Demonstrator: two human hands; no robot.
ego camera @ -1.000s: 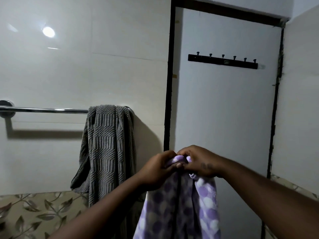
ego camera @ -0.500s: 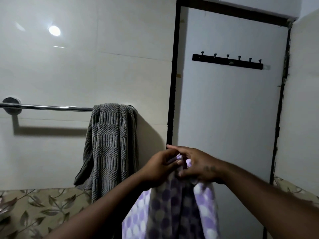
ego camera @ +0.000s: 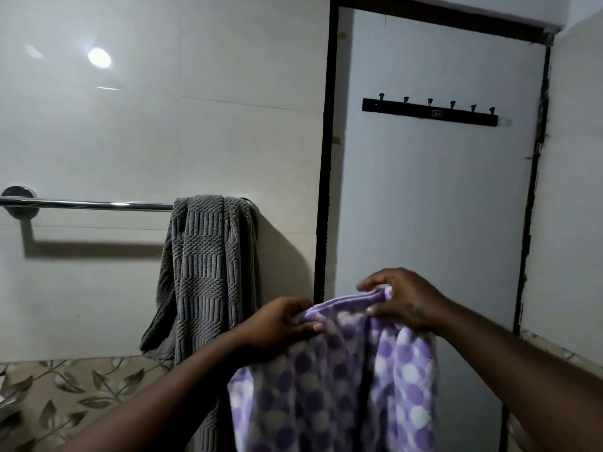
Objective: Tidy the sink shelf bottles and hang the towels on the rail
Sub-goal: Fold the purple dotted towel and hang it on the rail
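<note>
A purple towel with white and violet dots (ego camera: pixel 339 380) hangs from both my hands in front of the door. My left hand (ego camera: pixel 280 324) pinches its top edge on the left. My right hand (ego camera: pixel 401 298) grips the same edge a little higher on the right. A chrome towel rail (ego camera: pixel 88 204) runs along the tiled wall at the left. A grey textured towel (ego camera: pixel 205 275) is draped over the rail's right end, bunched and uneven. No sink shelf or bottles are in view.
A white door (ego camera: pixel 430 197) in a dark frame stands behind my hands, with a black hook strip (ego camera: pixel 429 111) high on it. Leaf-patterned tiles (ego camera: pixel 65 393) line the lower wall. A side wall (ego camera: pixel 574 190) closes in on the right.
My hands have drawn apart along the purple towel's top edge, spreading it wider. The view has shifted slightly so the rail and door sit further right.
</note>
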